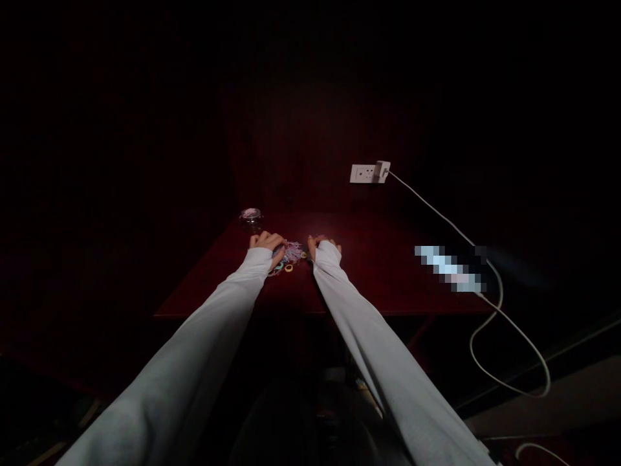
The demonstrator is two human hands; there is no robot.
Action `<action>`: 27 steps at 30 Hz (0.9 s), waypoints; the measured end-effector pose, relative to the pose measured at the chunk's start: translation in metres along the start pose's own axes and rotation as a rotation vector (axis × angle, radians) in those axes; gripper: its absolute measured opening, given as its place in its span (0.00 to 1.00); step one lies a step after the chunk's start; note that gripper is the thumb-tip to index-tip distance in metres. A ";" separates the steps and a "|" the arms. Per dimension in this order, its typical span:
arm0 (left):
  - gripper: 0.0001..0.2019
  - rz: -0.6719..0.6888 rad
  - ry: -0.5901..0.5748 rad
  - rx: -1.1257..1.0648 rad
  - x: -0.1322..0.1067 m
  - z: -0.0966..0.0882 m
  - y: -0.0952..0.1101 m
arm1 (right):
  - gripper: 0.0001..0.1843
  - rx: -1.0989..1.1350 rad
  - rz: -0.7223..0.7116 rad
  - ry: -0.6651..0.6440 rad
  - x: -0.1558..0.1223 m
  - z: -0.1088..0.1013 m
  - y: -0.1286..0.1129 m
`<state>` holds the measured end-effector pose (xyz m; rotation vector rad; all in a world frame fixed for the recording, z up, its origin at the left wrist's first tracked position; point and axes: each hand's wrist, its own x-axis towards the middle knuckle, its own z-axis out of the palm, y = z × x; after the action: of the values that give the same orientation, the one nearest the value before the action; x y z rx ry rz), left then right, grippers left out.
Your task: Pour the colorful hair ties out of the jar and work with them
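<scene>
On the dark red table, a small heap of coloured hair ties point(294, 251) lies between my two hands, with a yellow ring-shaped tie point(289, 268) near its front edge. My left hand point(266, 242) rests at the heap's left side, fingers bent but apart, the thumb touching the ties. Just right of the heap is my right hand point(325, 244); its thumb stands apart from the fingers, which the hand's back partly hides. No held object is visible in either hand. Behind my left hand stands a clear jar point(251, 220) with something pink at its top.
A blurred-out, lit phone-like object point(449, 268) lies on the table's right side. Its white cable point(436, 210) runs to a charger point(381, 169) in the wall socket point(359, 173) and loops past the right edge. The table's front edge point(204, 315) is close to me.
</scene>
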<state>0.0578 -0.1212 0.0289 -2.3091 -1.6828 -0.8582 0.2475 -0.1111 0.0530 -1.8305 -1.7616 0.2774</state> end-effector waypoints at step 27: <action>0.15 -0.207 0.116 0.135 0.011 0.004 0.009 | 0.11 0.258 -0.141 -0.170 0.017 0.022 0.019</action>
<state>0.0695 -0.1133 0.0331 -1.9849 -1.8892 -0.8673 0.2543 -0.0884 0.0293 -1.5311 -1.8610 0.5901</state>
